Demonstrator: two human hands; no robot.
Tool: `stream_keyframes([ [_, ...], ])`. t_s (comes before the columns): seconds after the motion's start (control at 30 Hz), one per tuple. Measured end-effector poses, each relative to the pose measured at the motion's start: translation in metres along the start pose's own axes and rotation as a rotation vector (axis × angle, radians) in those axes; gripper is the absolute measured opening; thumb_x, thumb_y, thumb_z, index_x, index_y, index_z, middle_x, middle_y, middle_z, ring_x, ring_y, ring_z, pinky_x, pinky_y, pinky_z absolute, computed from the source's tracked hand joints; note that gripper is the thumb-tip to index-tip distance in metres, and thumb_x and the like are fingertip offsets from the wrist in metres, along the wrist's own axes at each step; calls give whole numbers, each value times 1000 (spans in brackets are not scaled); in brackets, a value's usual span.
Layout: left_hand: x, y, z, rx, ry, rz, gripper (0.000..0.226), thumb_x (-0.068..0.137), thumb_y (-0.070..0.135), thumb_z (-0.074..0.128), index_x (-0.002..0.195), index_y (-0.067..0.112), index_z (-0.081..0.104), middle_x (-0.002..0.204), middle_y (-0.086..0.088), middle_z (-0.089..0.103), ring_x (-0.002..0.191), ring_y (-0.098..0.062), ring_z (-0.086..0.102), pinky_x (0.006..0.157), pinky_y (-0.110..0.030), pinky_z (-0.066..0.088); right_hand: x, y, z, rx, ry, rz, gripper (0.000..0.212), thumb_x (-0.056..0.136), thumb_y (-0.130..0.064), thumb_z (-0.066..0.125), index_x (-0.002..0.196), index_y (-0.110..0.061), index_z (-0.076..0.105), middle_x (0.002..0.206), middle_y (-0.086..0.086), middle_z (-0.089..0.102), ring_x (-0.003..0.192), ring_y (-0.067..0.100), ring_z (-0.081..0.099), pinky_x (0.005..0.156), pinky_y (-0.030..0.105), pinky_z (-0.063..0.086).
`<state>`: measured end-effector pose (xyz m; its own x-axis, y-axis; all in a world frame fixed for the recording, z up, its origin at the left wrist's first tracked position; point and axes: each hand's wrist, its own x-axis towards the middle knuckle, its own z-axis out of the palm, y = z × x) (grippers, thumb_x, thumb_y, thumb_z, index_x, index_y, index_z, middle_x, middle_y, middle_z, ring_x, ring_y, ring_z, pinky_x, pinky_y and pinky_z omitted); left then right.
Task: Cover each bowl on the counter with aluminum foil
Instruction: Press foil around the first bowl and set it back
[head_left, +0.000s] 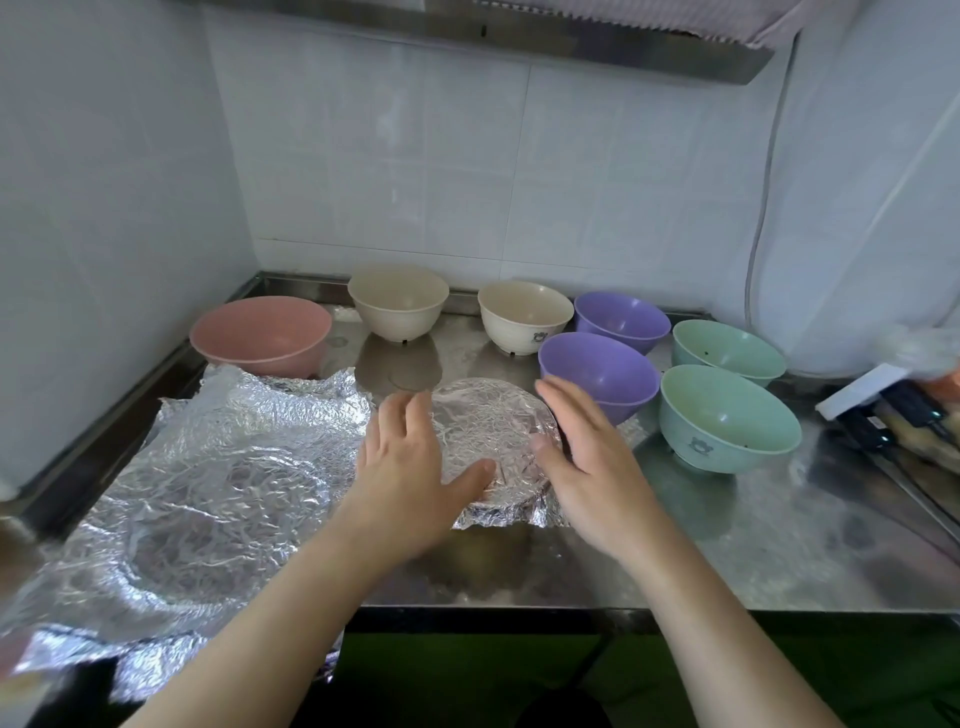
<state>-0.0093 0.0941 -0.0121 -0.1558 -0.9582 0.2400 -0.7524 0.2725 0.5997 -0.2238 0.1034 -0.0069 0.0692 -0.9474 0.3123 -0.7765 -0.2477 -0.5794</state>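
Overhead hood, white tiled walls; both released hands (405, 457) (587, 467) press foil-covered bowl (488, 431) on steel counter (753, 545).

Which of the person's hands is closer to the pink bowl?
Left. The left hand rests on the foil-covered bowl, just right of the pink bowl; the right hand lies farther right, across it.

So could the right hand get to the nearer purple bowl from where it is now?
Probably yes. The right hand rests open against the foil-covered bowl, and the nearer purple bowl stands just behind it, uncovered, with nothing between them.
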Motion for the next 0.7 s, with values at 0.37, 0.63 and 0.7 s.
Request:
stream_keyframes([
  [0.37,-21,14,11,24,-7,-51,119,86,78,53,162,5,-3,167,-13,5,158,-32,7,126,-42,18,11,-5,13,-12,-220,87,68,111,-48,42,169,-22,18,173,-18,12,157,-4,11,128,21,9],
  [0.63,-3,-4,-5,-86,-209,15,145,63,92,61,163,11,-5,171,-9,5,159,-28,9,127,-47,23,-5,14,-1,184,-298,101,103,86,-66,67,169,-32,16,170,-32,4,143,-29,12,120,10,17],
  [0.7,-2,-6,-6,-48,-241,13,150,62,91,63,163,13,-15,173,-6,-5,160,-23,3,127,-43,19,-7,19,-2,152,-285,66,110,78,-69,69,168,-32,18,170,-32,3,138,-35,7,110,-3,12],
])
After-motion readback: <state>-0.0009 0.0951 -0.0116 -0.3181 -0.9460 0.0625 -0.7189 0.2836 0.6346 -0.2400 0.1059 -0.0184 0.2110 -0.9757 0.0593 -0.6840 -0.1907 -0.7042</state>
